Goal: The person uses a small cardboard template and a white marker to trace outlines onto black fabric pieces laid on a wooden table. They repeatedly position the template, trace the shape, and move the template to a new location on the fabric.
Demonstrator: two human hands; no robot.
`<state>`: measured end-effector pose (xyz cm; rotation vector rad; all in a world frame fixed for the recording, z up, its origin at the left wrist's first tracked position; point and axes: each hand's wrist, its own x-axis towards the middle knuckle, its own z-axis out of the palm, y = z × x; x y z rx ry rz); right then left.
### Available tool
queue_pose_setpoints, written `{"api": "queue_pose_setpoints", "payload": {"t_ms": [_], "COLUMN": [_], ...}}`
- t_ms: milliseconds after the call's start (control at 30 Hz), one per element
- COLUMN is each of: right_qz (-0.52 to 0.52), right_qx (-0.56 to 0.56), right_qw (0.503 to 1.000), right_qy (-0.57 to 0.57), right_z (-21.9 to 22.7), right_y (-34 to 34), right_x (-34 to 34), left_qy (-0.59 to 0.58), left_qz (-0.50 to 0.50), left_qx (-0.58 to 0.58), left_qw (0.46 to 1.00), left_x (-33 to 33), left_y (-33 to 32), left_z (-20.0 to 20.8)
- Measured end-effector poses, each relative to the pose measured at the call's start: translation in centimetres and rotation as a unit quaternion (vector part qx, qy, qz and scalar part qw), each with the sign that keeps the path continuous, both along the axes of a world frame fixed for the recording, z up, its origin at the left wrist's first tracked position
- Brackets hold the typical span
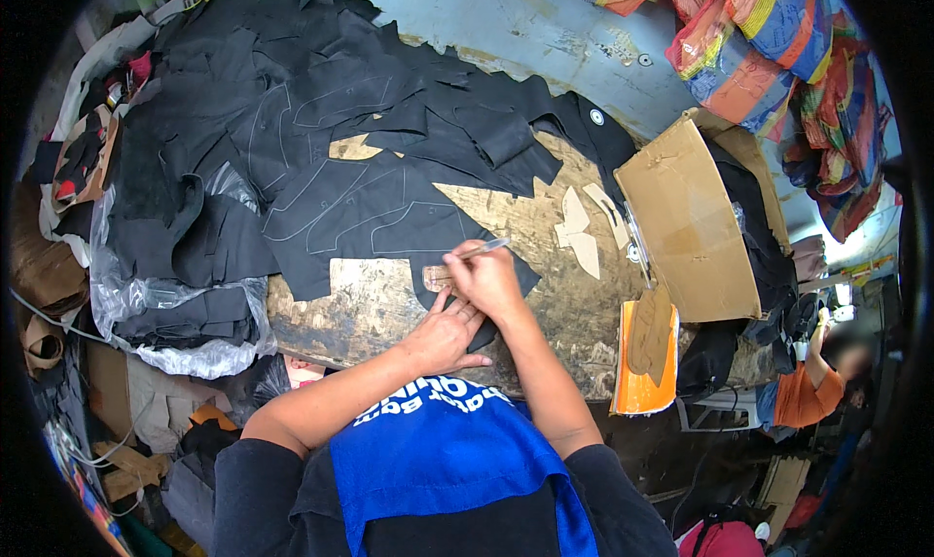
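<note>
A silver-white pen [485, 249] is pinched in my right hand [492, 283], its point down by the edge of a small tan pattern piece [437, 277]. My left hand [446, 339] lies flat beside it, fingers stretched toward the piece with their tips at its lower edge. Beneath the pattern piece is a black sheet of leather-like material [345, 202], marked farther off with pale curved outlines. The part of the sheet under both hands is hidden. Cut-out notches in the sheet let the worn wooden tabletop [365, 299] show through.
Black sheets pile up across the far left of the table. Pale pattern pieces [578, 231] lie right of my hands, near an open cardboard box [689, 226]. A brown template [650, 328] rests on an orange-edged pad [628, 396]. Another person [812, 392] sits at far right.
</note>
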<state>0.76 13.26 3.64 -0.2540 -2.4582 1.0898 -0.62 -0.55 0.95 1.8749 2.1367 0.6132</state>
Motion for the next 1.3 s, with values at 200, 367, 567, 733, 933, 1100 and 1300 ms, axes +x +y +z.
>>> {"api": "queue_pose_setpoints", "payload": {"t_ms": [200,367,567,733,933,1100,1300], "right_qz": [-0.200,-0.237,-0.215,-0.176,-0.069,0.006,-0.052], "right_qx": [-0.074,-0.265,-0.112,0.039,-0.232,-0.068,-0.072], "right_qw": [0.977,0.934,0.969,0.983,0.969,0.998,0.994], "right_qy": [-0.012,0.020,0.042,-0.035,-0.053,0.011,-0.071], "right_z": [-1.8,-3.9,-4.1,-1.4,-0.6,-1.4,-0.4], "right_y": [5.4,6.2,5.6,3.3,-1.3,-3.0,-1.5], "right_x": [2.8,3.7,4.1,8.0,7.0,3.4,4.8], "left_qy": [0.000,-0.044,-0.111,-0.214,-0.395,-0.448,-0.404], "left_qz": [0.007,-0.004,-0.049,-0.054,-0.008,0.033,0.023], "left_qx": [-0.039,-0.121,-0.117,-0.170,-0.324,-0.332,-0.346], "left_qw": [0.999,0.992,0.986,0.960,0.860,0.829,0.847], "left_x": [-0.6,-2.2,-4.9,-7.4,-10.7,-10.8,-11.0], "left_y": [0.9,2.5,4.2,6.0,8.1,7.9,8.0], "left_z": [1.7,3.5,3.9,3.2,2.3,2.5,3.2]}}
